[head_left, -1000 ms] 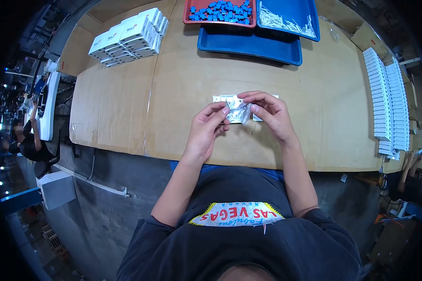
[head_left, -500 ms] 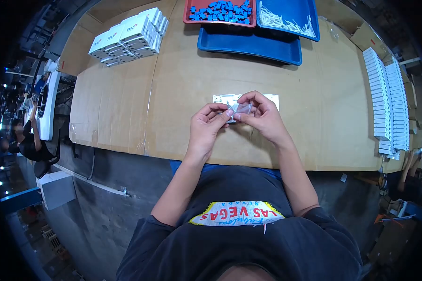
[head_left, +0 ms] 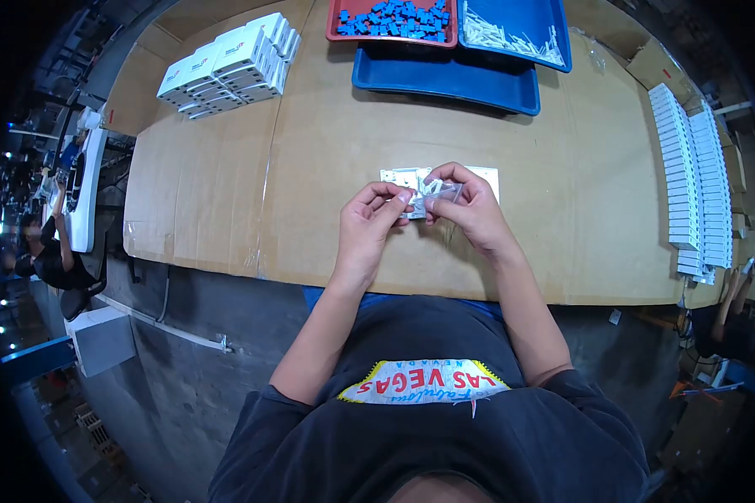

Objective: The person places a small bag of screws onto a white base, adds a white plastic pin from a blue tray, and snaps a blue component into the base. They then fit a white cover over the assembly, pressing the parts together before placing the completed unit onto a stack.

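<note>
Both hands meet above the brown table (head_left: pixel 210 193), pinching a small clear plastic bag (head_left: pixel 432 196) with small pale parts inside. My left hand (head_left: pixel 369 228) grips the bag's left end with thumb and fingers. On the bag's right end, my right hand (head_left: pixel 471 208) is closed around it. Under the hands lies a flat white plate (head_left: pixel 483 176) on the table, partly hidden by them.
A red tray (head_left: pixel 335 25) of blue parts, a blue tray (head_left: pixel 562 50) of white parts and another blue tray (head_left: pixel 445 82) sit at the far edge. White boxes (head_left: pixel 226 65) are stacked far left. Rows of white pieces (head_left: pixel 688 168) line the right. Other people sit at left and right.
The hands have drawn closer together and the bag, first crumpled below the fingers, is now held flatter between both sets of fingertips.
</note>
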A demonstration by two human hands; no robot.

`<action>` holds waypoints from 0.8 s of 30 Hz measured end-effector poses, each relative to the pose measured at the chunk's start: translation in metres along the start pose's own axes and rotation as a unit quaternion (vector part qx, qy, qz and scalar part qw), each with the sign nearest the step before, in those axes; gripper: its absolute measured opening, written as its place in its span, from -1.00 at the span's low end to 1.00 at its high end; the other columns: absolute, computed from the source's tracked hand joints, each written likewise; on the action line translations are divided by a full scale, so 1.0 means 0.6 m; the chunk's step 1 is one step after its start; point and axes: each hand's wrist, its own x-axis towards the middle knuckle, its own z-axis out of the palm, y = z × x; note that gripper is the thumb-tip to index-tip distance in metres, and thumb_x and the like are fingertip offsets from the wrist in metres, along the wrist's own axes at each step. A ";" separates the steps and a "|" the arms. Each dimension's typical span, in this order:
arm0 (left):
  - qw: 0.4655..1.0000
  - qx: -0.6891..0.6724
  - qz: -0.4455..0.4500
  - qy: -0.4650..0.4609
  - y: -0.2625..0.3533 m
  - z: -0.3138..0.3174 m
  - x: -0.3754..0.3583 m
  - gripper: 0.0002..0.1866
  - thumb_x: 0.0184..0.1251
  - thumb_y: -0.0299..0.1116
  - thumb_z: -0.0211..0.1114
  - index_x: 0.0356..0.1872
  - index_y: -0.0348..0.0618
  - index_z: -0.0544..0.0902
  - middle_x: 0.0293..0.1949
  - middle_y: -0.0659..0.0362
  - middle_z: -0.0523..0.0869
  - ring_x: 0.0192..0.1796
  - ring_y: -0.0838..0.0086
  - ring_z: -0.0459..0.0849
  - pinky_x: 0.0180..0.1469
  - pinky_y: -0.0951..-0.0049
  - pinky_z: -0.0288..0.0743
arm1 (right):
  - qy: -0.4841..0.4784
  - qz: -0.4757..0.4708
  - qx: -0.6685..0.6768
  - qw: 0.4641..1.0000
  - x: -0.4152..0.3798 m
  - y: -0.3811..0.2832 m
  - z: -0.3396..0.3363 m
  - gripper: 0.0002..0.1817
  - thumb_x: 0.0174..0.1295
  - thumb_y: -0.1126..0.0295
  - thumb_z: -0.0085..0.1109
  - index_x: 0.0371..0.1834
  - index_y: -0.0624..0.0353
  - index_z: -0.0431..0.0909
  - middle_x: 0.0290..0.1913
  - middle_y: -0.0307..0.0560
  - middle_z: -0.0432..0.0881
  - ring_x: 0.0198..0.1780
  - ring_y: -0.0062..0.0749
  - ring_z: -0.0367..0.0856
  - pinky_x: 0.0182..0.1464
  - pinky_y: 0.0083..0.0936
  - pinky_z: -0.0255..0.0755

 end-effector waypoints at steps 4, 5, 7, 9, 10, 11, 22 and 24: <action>1.000 0.028 0.015 0.001 0.002 0.005 -0.002 -0.75 0.54 -0.44 0.38 0.13 -0.26 0.63 -0.05 0.20 0.78 -0.05 0.60 0.74 -0.01 0.53 0.67 | -0.005 0.009 -0.002 1.000 0.001 0.010 -0.001 -0.71 0.41 0.59 0.34 0.15 0.30 0.57 -0.09 -0.09 0.73 -0.21 -0.53 0.74 -0.15 -0.57 0.69; 0.999 0.030 0.014 0.001 0.000 0.004 -0.002 -0.74 0.54 -0.44 0.38 0.14 -0.26 0.63 -0.04 0.20 0.77 -0.03 0.59 0.73 0.00 0.53 0.66 | -0.005 0.011 -0.004 1.000 0.002 0.015 -0.003 -0.70 0.42 0.60 0.34 0.16 0.30 0.57 -0.08 -0.09 0.74 -0.21 -0.54 0.74 -0.15 -0.57 0.70; 1.000 0.003 0.025 -0.008 -0.005 0.000 0.000 -0.74 0.54 -0.45 0.37 0.15 -0.26 0.64 -0.04 0.19 0.76 -0.04 0.59 0.72 0.01 0.52 0.64 | -0.007 0.011 0.001 1.000 0.003 0.019 -0.006 -0.69 0.41 0.59 0.34 0.19 0.30 0.58 -0.07 -0.10 0.74 -0.20 -0.55 0.73 -0.13 -0.57 0.70; 1.000 -0.017 0.024 -0.008 -0.005 -0.001 0.000 -0.75 0.54 -0.47 0.37 0.14 -0.26 0.64 -0.04 0.19 0.75 -0.04 0.59 0.71 0.01 0.53 0.63 | -0.005 0.013 0.001 1.000 0.004 0.020 -0.005 -0.66 0.41 0.59 0.34 0.22 0.30 0.58 -0.06 -0.11 0.74 -0.19 -0.56 0.74 -0.11 -0.57 0.71; 1.000 -0.025 0.019 -0.003 -0.004 0.001 0.000 -0.76 0.54 -0.47 0.36 0.13 -0.26 0.64 -0.04 0.19 0.75 -0.05 0.59 0.71 0.01 0.53 0.63 | -0.003 0.015 -0.001 1.000 0.003 0.019 -0.004 -0.65 0.41 0.60 0.34 0.23 0.30 0.58 -0.07 -0.11 0.74 -0.18 -0.56 0.74 -0.11 -0.57 0.71; 0.999 -0.032 0.014 0.002 -0.003 0.001 0.000 -0.77 0.54 -0.48 0.36 0.12 -0.26 0.65 -0.04 0.19 0.74 -0.05 0.59 0.70 0.00 0.53 0.62 | 0.000 0.018 -0.003 1.000 0.003 0.017 -0.002 -0.64 0.41 0.60 0.34 0.25 0.29 0.58 -0.07 -0.12 0.74 -0.18 -0.56 0.74 -0.10 -0.57 0.71; 0.997 -0.058 0.058 -0.001 0.000 0.005 -0.001 -0.78 0.54 -0.55 0.29 0.11 -0.19 0.53 -0.03 0.19 0.67 0.01 0.56 0.67 0.09 0.46 0.59 | 0.004 -0.037 -0.002 0.999 -0.001 0.002 0.009 -0.64 0.37 0.61 0.39 0.21 0.31 0.60 -0.15 -0.19 0.71 -0.17 -0.59 0.74 -0.06 -0.62 0.70; 0.995 -0.077 0.066 -0.012 0.000 0.005 -0.001 -0.76 0.53 -0.58 0.28 0.12 -0.18 0.51 -0.02 0.19 0.64 0.05 0.56 0.65 0.14 0.46 0.57 | 0.011 -0.049 -0.017 0.999 -0.001 0.001 0.012 -0.67 0.36 0.62 0.39 0.16 0.32 0.62 -0.16 -0.20 0.71 -0.17 -0.61 0.74 -0.07 -0.65 0.69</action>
